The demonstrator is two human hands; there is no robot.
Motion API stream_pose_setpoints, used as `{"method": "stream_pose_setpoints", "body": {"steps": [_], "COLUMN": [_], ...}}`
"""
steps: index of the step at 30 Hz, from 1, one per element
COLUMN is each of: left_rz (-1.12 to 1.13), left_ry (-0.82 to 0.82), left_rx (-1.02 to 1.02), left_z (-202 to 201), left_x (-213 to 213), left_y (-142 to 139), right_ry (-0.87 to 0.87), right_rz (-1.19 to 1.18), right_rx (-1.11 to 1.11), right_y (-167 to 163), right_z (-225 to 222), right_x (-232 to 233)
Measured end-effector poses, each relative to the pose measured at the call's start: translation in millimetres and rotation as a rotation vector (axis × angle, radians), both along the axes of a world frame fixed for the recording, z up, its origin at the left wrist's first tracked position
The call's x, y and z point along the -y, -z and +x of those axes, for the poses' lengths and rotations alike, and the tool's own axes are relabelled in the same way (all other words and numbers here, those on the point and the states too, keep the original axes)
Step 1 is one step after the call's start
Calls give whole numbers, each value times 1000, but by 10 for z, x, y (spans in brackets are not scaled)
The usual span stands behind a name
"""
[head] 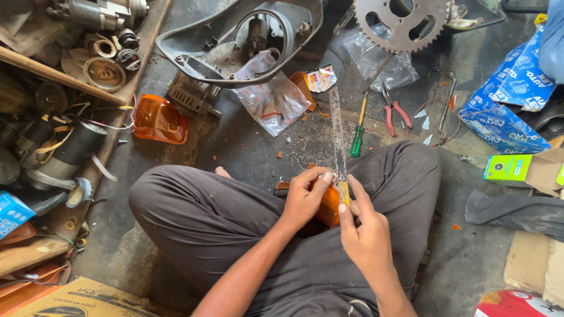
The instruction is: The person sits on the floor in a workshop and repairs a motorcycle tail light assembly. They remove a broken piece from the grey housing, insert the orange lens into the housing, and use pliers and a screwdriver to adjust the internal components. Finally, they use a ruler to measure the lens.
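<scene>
Orange lens (pixel 326 206) between both hands' fingers.

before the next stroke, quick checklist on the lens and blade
1. Left hand grips the orange lens: ok.
2. Right hand holds the blade at its near end: ok.
3. Blade lies on the lens edge: ok.
4. Fingertips clear of the blade's edge: not ok, both hands' fingers sit right beside it.
5. Lens braced on something firm: cannot tell, it is held over the lap.
6. Far tip of blade clear of the screwdriver: ok.
</scene>
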State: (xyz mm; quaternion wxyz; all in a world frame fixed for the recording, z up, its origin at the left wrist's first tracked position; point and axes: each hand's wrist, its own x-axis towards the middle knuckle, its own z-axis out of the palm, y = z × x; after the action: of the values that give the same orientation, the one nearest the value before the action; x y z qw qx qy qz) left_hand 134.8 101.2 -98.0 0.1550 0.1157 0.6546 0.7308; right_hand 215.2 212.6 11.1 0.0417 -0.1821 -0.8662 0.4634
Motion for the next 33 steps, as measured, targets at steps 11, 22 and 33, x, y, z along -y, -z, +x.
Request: {"method": "stream_pose_setpoints", "body": {"steps": [11,22,33], "left_rz": [106,-63,-112], "left_ry": [-192,-127,-94], "left_rx": [146,-71,-108], "left_z": [-38,36,51], "left_x": [-142,-100,-101], "left_y": [138,23,-70], "right_ry": [-54,183,132], "right_rz": [108,-543,-150], "right_rx": [-167,30,176], "right_y": [-90,156,-107], "right_z": [75,93,82], "right_x": [148,32,6]}}
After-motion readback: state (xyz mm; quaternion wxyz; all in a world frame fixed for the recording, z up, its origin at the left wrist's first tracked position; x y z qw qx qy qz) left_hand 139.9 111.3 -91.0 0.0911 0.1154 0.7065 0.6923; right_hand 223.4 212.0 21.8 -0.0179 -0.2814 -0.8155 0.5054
